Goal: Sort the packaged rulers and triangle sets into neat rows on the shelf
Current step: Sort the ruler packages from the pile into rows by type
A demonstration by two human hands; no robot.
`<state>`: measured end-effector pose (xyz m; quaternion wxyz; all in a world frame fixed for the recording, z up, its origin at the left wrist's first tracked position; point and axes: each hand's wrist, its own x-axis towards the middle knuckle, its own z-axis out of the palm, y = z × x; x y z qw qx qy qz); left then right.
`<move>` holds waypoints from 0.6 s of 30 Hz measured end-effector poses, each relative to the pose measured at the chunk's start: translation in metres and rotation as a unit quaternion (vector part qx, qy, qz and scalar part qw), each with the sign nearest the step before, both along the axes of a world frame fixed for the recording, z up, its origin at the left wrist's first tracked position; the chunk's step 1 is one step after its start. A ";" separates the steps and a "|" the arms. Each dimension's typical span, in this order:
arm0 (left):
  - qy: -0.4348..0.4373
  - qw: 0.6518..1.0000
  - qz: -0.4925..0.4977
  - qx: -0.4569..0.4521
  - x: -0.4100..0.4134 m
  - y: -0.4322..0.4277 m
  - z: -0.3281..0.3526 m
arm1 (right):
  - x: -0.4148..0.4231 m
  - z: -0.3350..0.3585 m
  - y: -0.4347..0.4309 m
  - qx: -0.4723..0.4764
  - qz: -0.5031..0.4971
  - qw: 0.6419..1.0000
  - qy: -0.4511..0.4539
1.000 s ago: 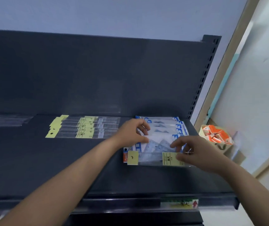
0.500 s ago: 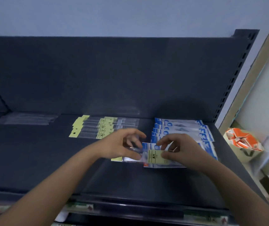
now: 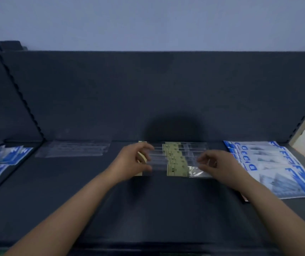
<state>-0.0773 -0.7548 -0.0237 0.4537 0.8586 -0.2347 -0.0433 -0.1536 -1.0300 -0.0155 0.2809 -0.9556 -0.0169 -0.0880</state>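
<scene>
A row of clear ruler packs with yellow labels (image 3: 175, 159) lies at the middle of the dark shelf (image 3: 111, 200). My left hand (image 3: 131, 162) grips the left end of the nearest ruler pack, fingers curled over it. My right hand (image 3: 216, 166) pinches that pack's crinkled clear right end. The pack lies flat at the front of the row. Blue-and-white triangle set packs (image 3: 277, 167) overlap in a row at the right, just beside my right hand.
A stack of clear unlabelled packs (image 3: 72, 149) lies at the back left. More blue packs (image 3: 0, 161) sit on the neighbouring shelf section at far left, past a slotted upright (image 3: 22, 98). The shelf's back panel rises behind everything.
My hands carried a yellow-labelled ruler pack leftward from the triangle sets to the front of the ruler row. The view swung left, bringing the left shelf section into sight.
</scene>
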 end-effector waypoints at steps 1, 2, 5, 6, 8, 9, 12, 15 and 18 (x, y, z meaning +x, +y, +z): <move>-0.028 0.999 -0.008 0.017 0.005 0.000 -0.002 | 0.003 -0.001 0.003 -0.009 -0.019 1.000 -0.008; -0.051 0.998 -0.019 0.036 0.009 -0.001 -0.004 | 0.004 -0.001 0.004 -0.017 -0.036 0.999 -0.010; -0.125 0.980 -0.047 0.150 0.015 -0.004 -0.007 | 0.002 -0.005 0.007 -0.056 -0.078 0.995 0.012; -0.148 0.970 -0.052 0.185 0.015 -0.004 -0.007 | 0.000 -0.007 0.009 -0.073 -0.079 0.994 0.018; -0.194 0.953 -0.044 0.228 0.011 -0.001 -0.006 | -0.007 -0.009 0.012 -0.118 -0.069 0.990 0.019; -0.224 0.944 -0.030 0.239 0.008 0.001 -0.006 | -0.010 -0.010 0.014 -0.148 -0.064 0.987 0.015; -0.295 0.918 0.028 0.264 -0.004 0.012 -0.003 | -0.012 -0.010 0.025 -0.223 -0.053 0.973 -0.001; -0.299 0.889 0.103 0.332 -0.016 0.030 -0.001 | -0.002 -0.010 0.051 -0.246 -0.018 0.969 -0.001; -0.251 0.861 0.172 0.408 -0.027 0.058 0.004 | 0.011 -0.010 0.096 -0.241 0.021 0.970 -0.016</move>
